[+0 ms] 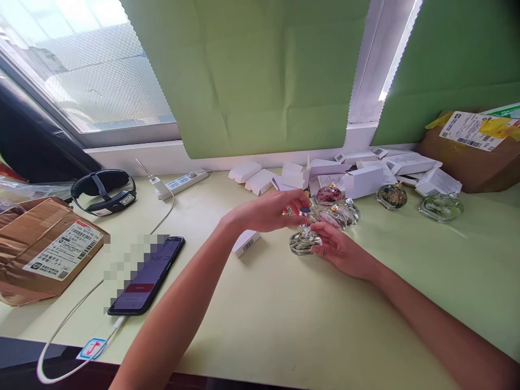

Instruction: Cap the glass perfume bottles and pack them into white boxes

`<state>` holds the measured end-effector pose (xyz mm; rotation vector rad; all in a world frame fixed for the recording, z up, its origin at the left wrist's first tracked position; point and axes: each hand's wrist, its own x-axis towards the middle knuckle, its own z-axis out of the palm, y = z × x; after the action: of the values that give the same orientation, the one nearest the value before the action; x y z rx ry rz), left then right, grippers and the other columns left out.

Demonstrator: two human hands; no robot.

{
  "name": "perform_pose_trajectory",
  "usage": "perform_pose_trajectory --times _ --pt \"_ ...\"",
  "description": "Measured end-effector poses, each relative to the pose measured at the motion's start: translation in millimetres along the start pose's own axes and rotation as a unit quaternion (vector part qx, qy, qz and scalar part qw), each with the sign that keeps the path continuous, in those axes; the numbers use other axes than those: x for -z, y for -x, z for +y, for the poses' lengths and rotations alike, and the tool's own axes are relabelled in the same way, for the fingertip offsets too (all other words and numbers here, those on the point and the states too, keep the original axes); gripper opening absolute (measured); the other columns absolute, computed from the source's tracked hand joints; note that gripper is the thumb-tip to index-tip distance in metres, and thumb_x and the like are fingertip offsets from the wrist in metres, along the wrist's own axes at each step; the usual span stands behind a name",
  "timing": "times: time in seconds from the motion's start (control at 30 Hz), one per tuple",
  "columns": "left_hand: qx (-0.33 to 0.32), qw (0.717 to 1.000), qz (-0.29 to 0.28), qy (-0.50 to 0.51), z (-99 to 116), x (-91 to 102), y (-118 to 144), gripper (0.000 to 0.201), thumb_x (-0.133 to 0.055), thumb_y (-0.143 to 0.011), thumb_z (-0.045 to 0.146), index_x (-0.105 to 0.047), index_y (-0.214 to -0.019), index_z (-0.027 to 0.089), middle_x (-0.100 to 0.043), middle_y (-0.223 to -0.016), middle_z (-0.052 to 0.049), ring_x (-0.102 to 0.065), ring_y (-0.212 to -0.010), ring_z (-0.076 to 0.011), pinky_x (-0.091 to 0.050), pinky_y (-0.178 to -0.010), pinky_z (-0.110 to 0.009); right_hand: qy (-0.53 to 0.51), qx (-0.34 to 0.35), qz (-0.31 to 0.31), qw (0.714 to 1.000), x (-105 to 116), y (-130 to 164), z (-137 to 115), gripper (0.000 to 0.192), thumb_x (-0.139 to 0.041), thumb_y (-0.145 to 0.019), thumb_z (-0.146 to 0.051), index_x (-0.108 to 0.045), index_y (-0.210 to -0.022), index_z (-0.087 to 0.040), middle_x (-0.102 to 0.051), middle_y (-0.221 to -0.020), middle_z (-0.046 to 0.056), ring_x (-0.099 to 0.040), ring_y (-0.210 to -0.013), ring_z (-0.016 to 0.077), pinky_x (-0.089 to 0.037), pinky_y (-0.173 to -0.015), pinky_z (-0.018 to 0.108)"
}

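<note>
A clear glass perfume bottle (301,245) stands upright on the table. My right hand (343,250) grips it from the right side, with fingers near its neck and thumb low on the glass. Just over the neck, my left hand (273,212) pinches a small silver cap (304,212) with a dark top. Whether the cap touches the neck I cannot tell. Right behind my hands more bottles stand close together, among them a red one (329,193) and a pinkish one (331,218), partly hidden. Beneath my left wrist lies a white box (247,244), half covered.
Opened white cartons (368,181) are heaped along the back. A dark speckled bottle (391,196) and a green bottle (441,207) stand to the right. Leftward are a phone (148,279) on a cable, a power strip (182,184), a headset (106,192) and a cardboard box (24,238).
</note>
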<state>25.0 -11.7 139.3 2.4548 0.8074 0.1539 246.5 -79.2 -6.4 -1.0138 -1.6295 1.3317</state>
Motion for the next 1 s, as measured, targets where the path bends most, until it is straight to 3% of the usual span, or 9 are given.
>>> perform_pose_trajectory --times 0.4,0.53,0.67,0.77,0.9,1.0 --pt "-0.018 1.000 -0.016 0.019 7 -3.7 -1 0.028 -0.056 -0.094 0.041 -0.055 -0.115 0.022 -0.065 -0.115 -0.007 -0.061 -0.107 -0.0195 -0.050 -0.087 -0.033 -0.007 0.001 0.000 1.000 0 -1 -3 0.047 -0.069 -0.088 -0.045 -0.053 -0.129 -0.027 -0.049 -0.147 0.011 -0.047 -0.138 0.0276 -0.035 -0.117 0.051" --pt "-0.018 1.000 0.013 0.008 5 2.9 2 0.029 -0.050 -0.098 0.037 -0.054 -0.122 0.022 -0.065 -0.117 -0.006 -0.061 -0.109 -0.0184 -0.048 -0.087 -0.030 0.009 -0.005 0.003 1.000 0 0 -5 0.045 -0.068 -0.088 -0.048 -0.056 -0.126 -0.028 -0.058 -0.137 0.010 -0.050 -0.134 0.0288 -0.037 -0.116 0.053" --pt "-0.007 0.999 0.029 -0.025 1 10.1 7 0.035 -0.044 -0.100 0.038 -0.055 -0.131 0.026 -0.062 -0.125 -0.006 -0.060 -0.109 -0.0195 -0.046 -0.090 -0.031 0.020 -0.011 0.009 1.000 0 1 -4 0.046 -0.069 -0.087 -0.049 -0.057 -0.127 -0.030 -0.055 -0.140 0.008 -0.048 -0.137 0.0280 -0.036 -0.117 0.051" --pt "0.026 0.998 -0.008 -0.053 -5 12.3 9 0.036 -0.047 -0.098 0.036 -0.054 -0.131 0.027 -0.062 -0.124 -0.006 -0.060 -0.105 -0.0195 -0.047 -0.084 -0.030 0.026 -0.013 0.013 1.000 1 1 -3 0.046 -0.068 -0.087 -0.051 -0.057 -0.127 -0.030 -0.055 -0.140 0.008 -0.047 -0.138 0.0274 -0.034 -0.118 0.050" --pt "0.079 0.991 -0.067 -0.083 -11 11.2 9 0.028 -0.054 -0.091 0.031 -0.055 -0.118 0.022 -0.065 -0.108 -0.005 -0.061 -0.091 -0.0177 -0.046 -0.074 -0.029 0.033 -0.020 0.014 0.999 0 1 -2 0.047 -0.068 -0.087 -0.051 -0.056 -0.127 -0.030 -0.053 -0.143 0.009 -0.046 -0.140 0.0281 -0.036 -0.117 0.050" --pt "0.070 0.991 -0.079 -0.079 -11 9.5 8 0.025 -0.057 -0.088 0.030 -0.053 -0.111 0.022 -0.064 -0.108 -0.004 -0.060 -0.088 -0.0164 -0.045 -0.072 -0.028 0.035 -0.017 0.013 0.999 0 1 -3 0.046 -0.068 -0.088 -0.051 -0.055 -0.127 -0.030 -0.054 -0.141 0.009 -0.047 -0.138 0.0283 -0.037 -0.117 0.051"
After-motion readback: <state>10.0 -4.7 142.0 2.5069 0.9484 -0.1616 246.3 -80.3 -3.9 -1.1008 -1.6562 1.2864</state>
